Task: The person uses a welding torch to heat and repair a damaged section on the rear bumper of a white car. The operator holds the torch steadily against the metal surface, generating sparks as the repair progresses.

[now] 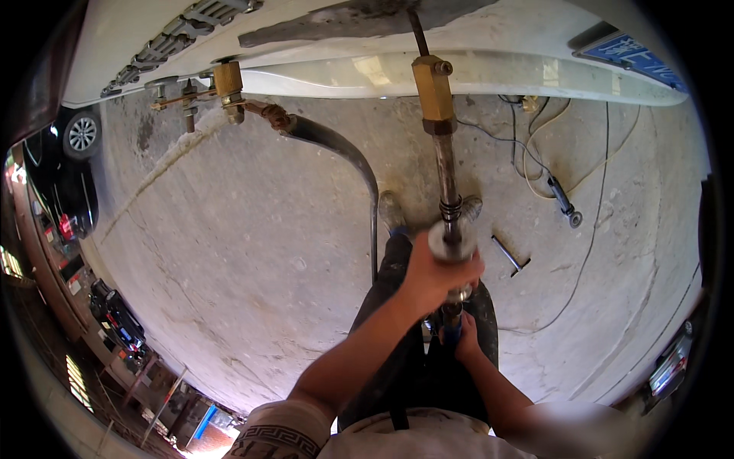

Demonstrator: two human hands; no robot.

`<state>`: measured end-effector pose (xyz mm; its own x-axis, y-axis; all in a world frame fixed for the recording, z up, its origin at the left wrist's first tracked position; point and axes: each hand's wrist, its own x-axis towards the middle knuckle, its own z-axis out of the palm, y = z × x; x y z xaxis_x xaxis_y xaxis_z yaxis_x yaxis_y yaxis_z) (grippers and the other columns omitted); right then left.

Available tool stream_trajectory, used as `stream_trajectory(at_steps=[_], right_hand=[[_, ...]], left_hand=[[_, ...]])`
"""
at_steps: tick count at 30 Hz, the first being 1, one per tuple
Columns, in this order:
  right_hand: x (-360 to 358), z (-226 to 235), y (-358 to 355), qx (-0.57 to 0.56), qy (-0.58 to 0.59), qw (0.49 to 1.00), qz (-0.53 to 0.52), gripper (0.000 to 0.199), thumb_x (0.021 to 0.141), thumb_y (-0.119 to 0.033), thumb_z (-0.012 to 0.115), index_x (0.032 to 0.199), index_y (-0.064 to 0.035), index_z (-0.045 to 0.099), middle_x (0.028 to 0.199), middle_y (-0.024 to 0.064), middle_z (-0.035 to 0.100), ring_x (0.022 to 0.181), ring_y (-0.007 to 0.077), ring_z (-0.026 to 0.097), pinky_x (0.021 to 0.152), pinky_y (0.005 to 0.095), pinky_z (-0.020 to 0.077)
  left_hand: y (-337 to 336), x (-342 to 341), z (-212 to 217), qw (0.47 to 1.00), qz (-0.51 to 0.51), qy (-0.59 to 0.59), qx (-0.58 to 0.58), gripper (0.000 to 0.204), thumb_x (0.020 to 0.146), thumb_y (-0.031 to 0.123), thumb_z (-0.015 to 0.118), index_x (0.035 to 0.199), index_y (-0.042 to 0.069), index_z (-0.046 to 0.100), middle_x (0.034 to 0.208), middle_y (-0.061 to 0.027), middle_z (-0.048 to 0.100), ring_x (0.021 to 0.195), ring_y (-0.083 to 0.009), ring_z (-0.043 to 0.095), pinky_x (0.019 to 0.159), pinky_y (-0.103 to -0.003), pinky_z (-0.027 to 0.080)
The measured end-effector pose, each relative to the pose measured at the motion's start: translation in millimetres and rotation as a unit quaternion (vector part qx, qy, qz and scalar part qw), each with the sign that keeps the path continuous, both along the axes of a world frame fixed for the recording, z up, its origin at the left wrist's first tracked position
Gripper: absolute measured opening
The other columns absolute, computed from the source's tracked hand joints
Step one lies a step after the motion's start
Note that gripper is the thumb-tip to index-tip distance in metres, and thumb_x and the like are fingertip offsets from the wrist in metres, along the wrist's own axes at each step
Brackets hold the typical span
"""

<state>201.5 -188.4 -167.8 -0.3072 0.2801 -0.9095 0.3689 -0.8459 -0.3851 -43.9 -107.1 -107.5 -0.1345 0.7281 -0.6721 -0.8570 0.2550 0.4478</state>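
Note:
A slide hammer runs from the white car panel down toward my body. Its brass clamp block meets the panel through a thin metal rod. My left hand is wrapped around the shiny round sliding weight on the shaft, slightly blurred. Below it, my right hand is closed on the dark and blue handle, partly hidden. At left, a second brass clamp is fixed at the panel's edge, with a thick black cable curving down from it.
A T-handled tool lies on the concrete floor to the right. Beyond it lie a black-handled torch-like tool and several loose cables. A dark car stands far left. My shoes are beneath the shaft.

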Motion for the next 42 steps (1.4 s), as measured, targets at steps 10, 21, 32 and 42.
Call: stream_trajectory(at_steps=[10,21,32,42], right_hand=[[28,-29,6,-0.24,0.057,0.969,-0.036,0.04,0.098,-0.043,0.048,0.104,-0.0058,0.063,0.078,0.0053,0.063,0.061,0.0156,0.061,0.052,0.0293,0.0471],[-11,5,-15,0.095,-0.081,0.981,-0.151,0.043,0.101,-0.04,0.052,0.107,0.0011,0.061,0.093,0.0067,0.063,0.088,0.0122,0.059,0.079,0.0281,0.0466],[10,-10,-16,-0.001,0.021,0.99,-0.138,0.042,0.103,-0.034,0.047,0.115,0.0047,0.058,0.104,0.0092,0.066,0.094,0.0134,0.063,0.082,0.0277,0.0487],[18,-18,-19,-0.005,0.031,0.992,-0.121,0.044,0.103,-0.035,0.045,0.116,0.0046,0.058,0.105,0.009,0.067,0.096,0.0138,0.063,0.085,0.0278,0.048]], left_hand=[[-26,40,-9,0.999,-0.03,0.031,-0.012,0.017,0.079,0.002,0.075,0.085,0.005,0.06,0.076,0.0009,0.062,0.069,-0.0076,0.059,0.063,-0.026,0.048],[-39,34,-13,0.998,-0.027,0.052,-0.03,0.016,0.078,0.001,0.075,0.083,0.005,0.06,0.077,0.0013,0.061,0.071,-0.0067,0.058,0.066,-0.026,0.048],[-30,32,-8,0.995,-0.035,0.087,-0.018,0.016,0.076,-0.001,0.072,0.085,0.001,0.06,0.078,-0.0042,0.063,0.069,-0.0106,0.062,0.064,-0.026,0.051],[-29,30,-7,0.997,-0.034,0.072,-0.021,0.016,0.075,-0.002,0.071,0.084,0.002,0.059,0.078,-0.0043,0.062,0.068,-0.0111,0.062,0.063,-0.026,0.05]])
